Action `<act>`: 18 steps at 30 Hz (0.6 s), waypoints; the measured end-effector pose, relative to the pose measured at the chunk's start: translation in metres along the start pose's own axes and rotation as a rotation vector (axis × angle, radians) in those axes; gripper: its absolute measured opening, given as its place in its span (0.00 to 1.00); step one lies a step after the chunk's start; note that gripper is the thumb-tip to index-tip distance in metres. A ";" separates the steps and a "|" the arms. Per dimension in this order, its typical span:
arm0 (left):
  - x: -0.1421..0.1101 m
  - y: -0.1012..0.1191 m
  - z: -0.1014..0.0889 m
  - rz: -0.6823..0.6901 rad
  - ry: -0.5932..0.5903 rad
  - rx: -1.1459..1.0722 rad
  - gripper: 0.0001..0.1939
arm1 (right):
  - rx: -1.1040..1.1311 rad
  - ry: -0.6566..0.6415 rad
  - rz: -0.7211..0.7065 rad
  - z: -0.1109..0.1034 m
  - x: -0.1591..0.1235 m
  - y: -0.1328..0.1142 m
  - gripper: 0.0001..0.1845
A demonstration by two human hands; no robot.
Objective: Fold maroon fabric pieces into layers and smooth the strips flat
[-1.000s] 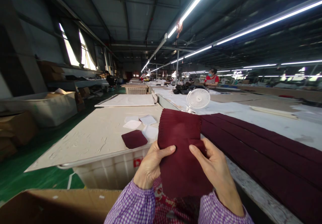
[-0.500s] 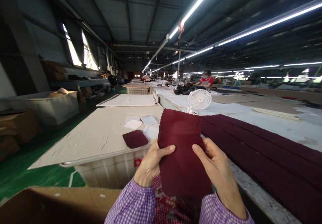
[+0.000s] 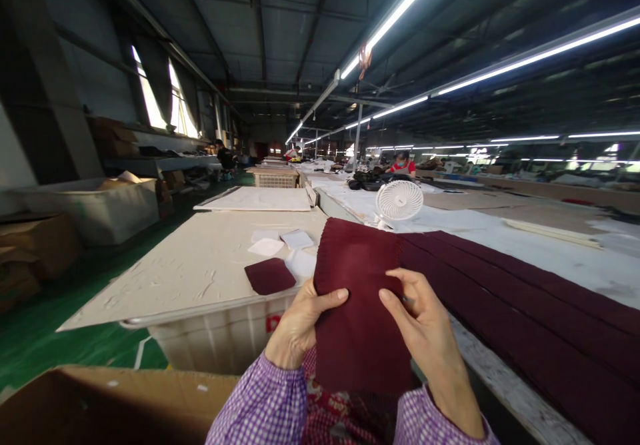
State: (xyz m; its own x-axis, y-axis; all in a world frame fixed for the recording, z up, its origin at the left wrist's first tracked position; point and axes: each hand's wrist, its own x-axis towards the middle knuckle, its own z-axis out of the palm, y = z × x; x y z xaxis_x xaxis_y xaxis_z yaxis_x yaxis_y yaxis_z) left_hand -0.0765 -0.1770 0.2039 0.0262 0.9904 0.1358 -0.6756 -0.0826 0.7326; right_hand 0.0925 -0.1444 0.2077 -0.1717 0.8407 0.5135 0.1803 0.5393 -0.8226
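Note:
A maroon fabric piece [image 3: 357,325] with pinked edges hangs upright between my two hands. My left hand [image 3: 305,312] grips its left edge, thumb on the front and fingers behind. At the right edge, my right hand [image 3: 423,315] pinches the cloth between thumb and fingers, the index finger partly lifted. A smaller maroon cut piece [image 3: 270,276] lies on the cream board [image 3: 165,275] to the left, beside several white paper pieces [image 3: 265,246]. Long maroon fabric strips [image 3: 520,305] stretch over the table on the right.
A white fan [image 3: 399,200] stands on the white table [image 3: 465,218] ahead. Below the board is a white plastic bin [image 3: 210,342]; an open cardboard box [image 3: 150,398] sits at lower left. A co-worker in red [image 3: 403,165] is farther back.
My right index finger has lifted and straightened along the cloth's right edge. The lower part of the fabric has swung slightly left. The distant co-worker has bent lower.

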 end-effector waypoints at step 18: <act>0.003 0.001 -0.003 0.014 0.023 0.016 0.16 | -0.019 -0.099 0.091 0.000 -0.001 0.001 0.17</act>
State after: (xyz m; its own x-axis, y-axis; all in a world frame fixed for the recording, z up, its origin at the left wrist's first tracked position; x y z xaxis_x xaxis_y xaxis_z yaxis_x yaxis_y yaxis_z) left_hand -0.0790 -0.1738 0.2029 0.0000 0.9914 0.1309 -0.6637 -0.0979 0.7416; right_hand 0.0933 -0.1441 0.2064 -0.2483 0.8778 0.4097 0.2173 0.4626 -0.8595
